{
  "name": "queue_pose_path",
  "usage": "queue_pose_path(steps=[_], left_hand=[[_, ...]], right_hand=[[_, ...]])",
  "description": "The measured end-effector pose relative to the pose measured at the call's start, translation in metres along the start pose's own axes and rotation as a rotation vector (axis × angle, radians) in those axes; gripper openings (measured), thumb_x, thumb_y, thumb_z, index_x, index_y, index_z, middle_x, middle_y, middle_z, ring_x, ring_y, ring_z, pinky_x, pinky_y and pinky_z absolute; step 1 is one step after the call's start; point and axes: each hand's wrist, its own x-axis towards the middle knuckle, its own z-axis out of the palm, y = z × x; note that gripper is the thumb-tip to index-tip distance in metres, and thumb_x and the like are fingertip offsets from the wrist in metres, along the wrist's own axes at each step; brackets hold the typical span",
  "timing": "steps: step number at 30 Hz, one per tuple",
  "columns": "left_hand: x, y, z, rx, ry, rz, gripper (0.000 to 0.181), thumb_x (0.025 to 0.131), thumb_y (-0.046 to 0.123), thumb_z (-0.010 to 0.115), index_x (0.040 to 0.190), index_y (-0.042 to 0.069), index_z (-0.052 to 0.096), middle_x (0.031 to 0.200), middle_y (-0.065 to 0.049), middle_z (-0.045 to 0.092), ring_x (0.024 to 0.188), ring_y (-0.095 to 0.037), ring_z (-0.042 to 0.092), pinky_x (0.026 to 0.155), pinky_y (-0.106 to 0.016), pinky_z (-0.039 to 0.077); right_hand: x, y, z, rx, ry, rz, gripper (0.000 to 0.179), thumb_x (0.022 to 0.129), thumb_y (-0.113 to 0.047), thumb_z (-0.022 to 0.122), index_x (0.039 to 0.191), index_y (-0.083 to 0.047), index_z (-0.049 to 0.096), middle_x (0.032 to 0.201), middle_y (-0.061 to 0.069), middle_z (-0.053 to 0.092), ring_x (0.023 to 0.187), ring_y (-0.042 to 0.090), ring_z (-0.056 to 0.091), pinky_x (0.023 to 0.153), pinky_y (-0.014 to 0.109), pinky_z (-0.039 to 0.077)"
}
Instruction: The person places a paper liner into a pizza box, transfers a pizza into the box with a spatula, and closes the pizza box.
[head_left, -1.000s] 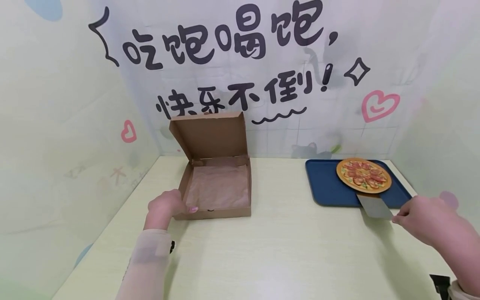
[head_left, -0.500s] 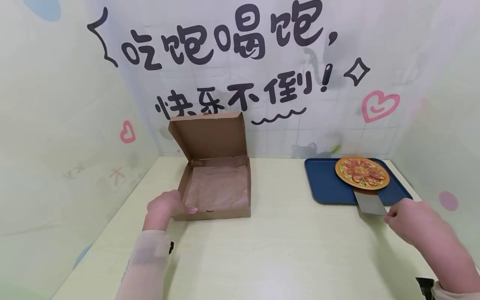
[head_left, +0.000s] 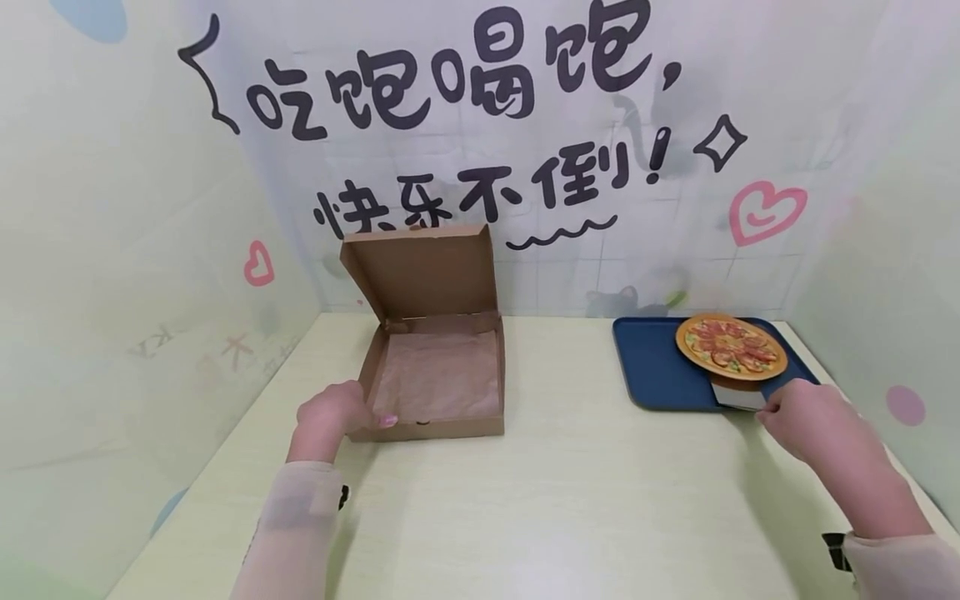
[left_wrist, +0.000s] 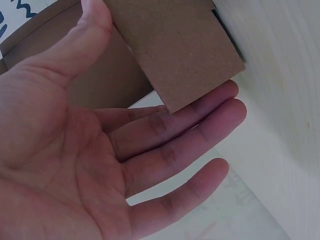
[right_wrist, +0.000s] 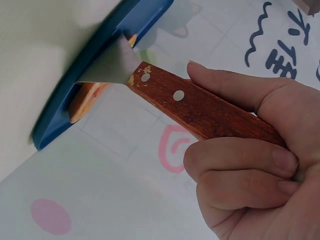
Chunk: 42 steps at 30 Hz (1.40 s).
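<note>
An opened cardboard pizza box, lined with brown paper, stands on the table at left. My left hand holds its front left corner, the thumb over the rim and the fingers along the outside. My right hand grips the riveted wooden handle of a metal spatula. The spatula's blade reaches under the near side of a pizza, its front end hidden beneath. The pizza is at the right of a blue tray, tilted slightly toward me.
The pale table runs between box and tray. The box lid stands up near the back wall, which bears black lettering. Printed side walls border the table left and right.
My right hand and the spatula have moved forward and left, so less of the blade shows outside the pizza. The left hand and box stay in place.
</note>
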Motion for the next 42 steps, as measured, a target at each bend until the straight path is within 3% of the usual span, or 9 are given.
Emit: queue_pose_path(steps=[4,10,23,30,34,42], left_hand=[[0.0,0.0,0.0,0.0,-0.001,-0.004,0.076,0.086,0.059,0.084,0.126,-0.002,0.063,0.125,-0.022,0.07,0.108,-0.037,0.068,0.091,-0.062,0.054],[0.0,0.002,0.0,0.005,-0.004,0.003,0.077,0.086,0.059,0.084,0.127,-0.002,0.062,0.126,-0.022,0.07,0.108,-0.037,0.068,0.092,-0.062,0.054],[-0.007,-0.002,0.004,-0.008,0.011,0.011,0.073,0.087,0.055,0.083,0.126,-0.003,0.063,0.125,-0.022,0.071,0.108,-0.038,0.068,0.092,-0.063,0.054],[-0.002,0.003,0.003,0.003,0.024,0.023,0.074,0.086,0.057,0.084,0.126,-0.002,0.063,0.122,-0.021,0.071,0.107,-0.037,0.069,0.092,-0.064,0.054],[-0.001,0.005,0.001,-0.003,0.023,0.017,0.071,0.087,0.056,0.084,0.124,-0.001,0.064,0.12,-0.02,0.071,0.107,-0.037,0.068,0.093,-0.064,0.053],[0.001,0.006,0.002,0.003,0.028,0.019,0.074,0.087,0.057,0.083,0.127,-0.002,0.064,0.123,-0.023,0.071,0.108,-0.039,0.068,0.092,-0.064,0.054]], right_hand=[[0.006,0.008,0.004,0.02,-0.008,0.016,0.037,0.101,-0.023,0.062,0.065,-0.016,0.061,0.06,-0.003,0.047,0.064,0.021,0.049,0.056,0.035,0.037],[0.012,0.017,0.013,0.064,-0.045,0.102,0.035,0.104,-0.026,0.057,0.071,-0.016,0.06,0.069,0.004,0.052,0.071,0.025,0.052,0.057,0.039,0.042],[0.02,0.023,0.024,0.067,0.003,0.055,0.037,0.105,-0.028,0.059,0.071,-0.015,0.059,0.065,0.0,0.047,0.068,0.023,0.049,0.055,0.036,0.038],[0.019,0.026,0.021,0.061,-0.012,0.065,0.026,0.104,-0.027,0.06,0.092,-0.008,0.073,0.078,0.01,0.061,0.074,0.028,0.055,0.058,0.041,0.044],[0.02,0.023,0.016,0.053,-0.025,0.084,0.026,0.105,-0.027,0.059,0.1,-0.006,0.074,0.082,0.014,0.062,0.077,0.031,0.056,0.058,0.041,0.045],[0.01,0.019,0.019,0.064,-0.043,0.084,0.033,0.107,-0.027,0.056,0.078,-0.013,0.063,0.07,0.005,0.05,0.069,0.024,0.052,0.055,0.038,0.041]])
